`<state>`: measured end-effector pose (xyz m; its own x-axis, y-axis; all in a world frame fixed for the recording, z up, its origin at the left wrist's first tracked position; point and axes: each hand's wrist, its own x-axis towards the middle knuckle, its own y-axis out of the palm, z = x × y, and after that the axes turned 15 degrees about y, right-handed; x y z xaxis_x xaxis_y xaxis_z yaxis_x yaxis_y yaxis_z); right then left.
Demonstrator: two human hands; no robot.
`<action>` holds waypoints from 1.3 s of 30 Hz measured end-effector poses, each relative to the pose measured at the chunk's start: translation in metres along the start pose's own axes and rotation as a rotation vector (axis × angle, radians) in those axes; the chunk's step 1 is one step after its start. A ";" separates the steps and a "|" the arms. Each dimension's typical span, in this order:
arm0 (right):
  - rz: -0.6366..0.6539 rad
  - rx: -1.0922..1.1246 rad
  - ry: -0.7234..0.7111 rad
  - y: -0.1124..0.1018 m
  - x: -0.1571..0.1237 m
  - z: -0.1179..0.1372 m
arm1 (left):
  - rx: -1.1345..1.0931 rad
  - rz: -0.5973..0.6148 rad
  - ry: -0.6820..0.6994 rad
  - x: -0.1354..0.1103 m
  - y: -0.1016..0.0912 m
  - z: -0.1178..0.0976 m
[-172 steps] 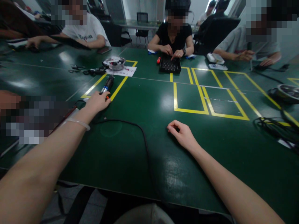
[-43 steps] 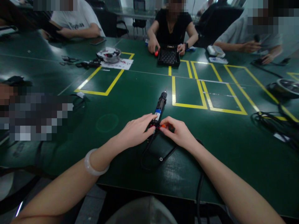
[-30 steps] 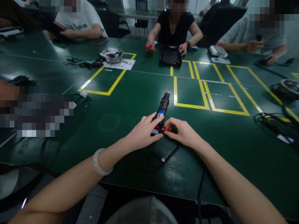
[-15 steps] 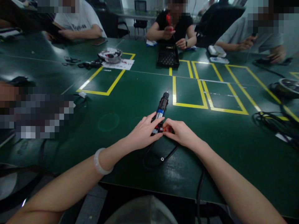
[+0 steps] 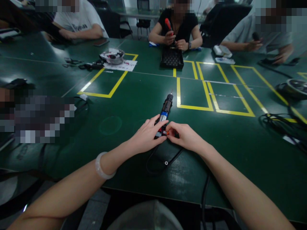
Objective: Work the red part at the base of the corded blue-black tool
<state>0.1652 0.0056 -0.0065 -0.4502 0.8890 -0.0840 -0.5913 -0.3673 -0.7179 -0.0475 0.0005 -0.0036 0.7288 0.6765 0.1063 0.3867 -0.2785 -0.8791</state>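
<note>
An electric screwdriver lies on the green table in front of me, its bit pointing away. Its rear housing is open, with a silver and blue motor and small red and black parts showing. My left hand steadies the rear half from the left, thumb and fingers around it. My right hand pinches a small orange part at the right side of the open rear end; the fingertips partly hide it. A black cable loops on the table below my hands, with a small white ring beside it.
Yellow tape outlines mark the table ahead. A black tray stands near a co-worker holding a red-handled tool. Left of it is a clear bowl of parts on paper. Coiled black cables lie at right.
My hands stay in nearly the same place on the screwdriver, with only a slight shift at the orange part. Across the table, the co-worker's hands have come closer together and the red-handled tool has tilted.
</note>
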 end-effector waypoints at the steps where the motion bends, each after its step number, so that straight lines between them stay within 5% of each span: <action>1: 0.001 0.000 -0.005 0.000 0.000 0.001 | -0.002 -0.004 0.001 0.000 0.000 0.000; 29: -0.004 0.083 -0.027 0.003 -0.001 0.005 | 0.136 -0.091 -0.060 0.009 0.002 0.002; 39: -0.130 0.133 0.033 0.003 0.001 -0.003 | 0.263 -0.080 -0.115 -0.002 -0.019 0.045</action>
<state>0.1655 0.0067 -0.0108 -0.3438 0.9388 -0.0208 -0.7272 -0.2802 -0.6266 -0.0818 0.0352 -0.0077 0.6275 0.7660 0.1397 0.2696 -0.0454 -0.9619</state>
